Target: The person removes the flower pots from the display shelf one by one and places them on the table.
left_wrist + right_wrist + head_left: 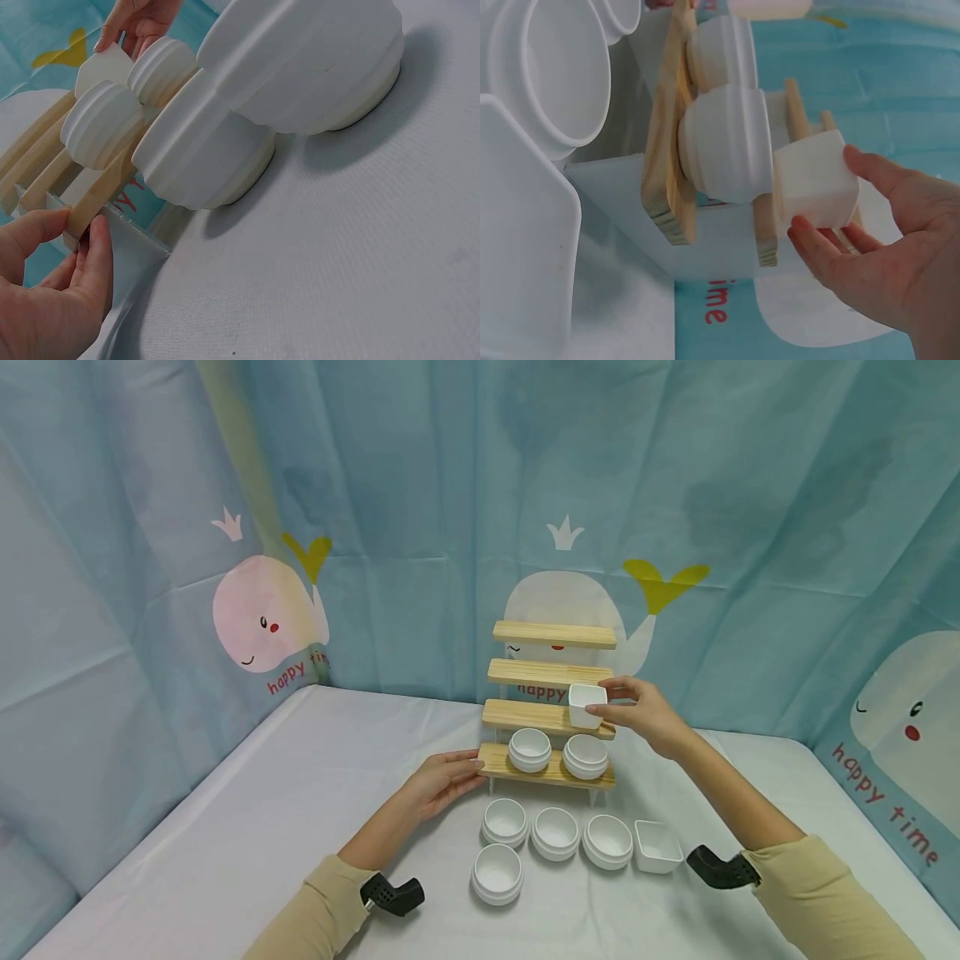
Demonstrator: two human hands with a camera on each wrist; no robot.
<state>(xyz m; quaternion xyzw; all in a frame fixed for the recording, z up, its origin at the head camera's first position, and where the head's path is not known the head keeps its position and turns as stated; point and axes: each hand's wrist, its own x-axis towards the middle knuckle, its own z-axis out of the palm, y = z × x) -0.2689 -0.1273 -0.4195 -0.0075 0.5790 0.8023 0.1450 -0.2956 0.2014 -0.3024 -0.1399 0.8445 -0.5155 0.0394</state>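
A stepped rack with wooden shelves [517, 714] and white side supports stands at the middle of the table. My right hand [641, 714] grips a square white bowl [587, 705] by its rim and side, at the right end of the second shelf from the bottom. Two round white bowls, a left one [529, 749] and a right one [586, 756], sit on the lowest shelf. With thumb and fingers, my left hand [60, 277] pinches the left end of that lowest shelf [101, 191].
In front of the rack, several round white bowls [556, 833] stand in a row, with a square white bowl [657, 847] at its right end. Another round bowl [497, 874] is nearer. A blue whale-print curtain [420, 527] hangs behind the white-covered table [300, 793].
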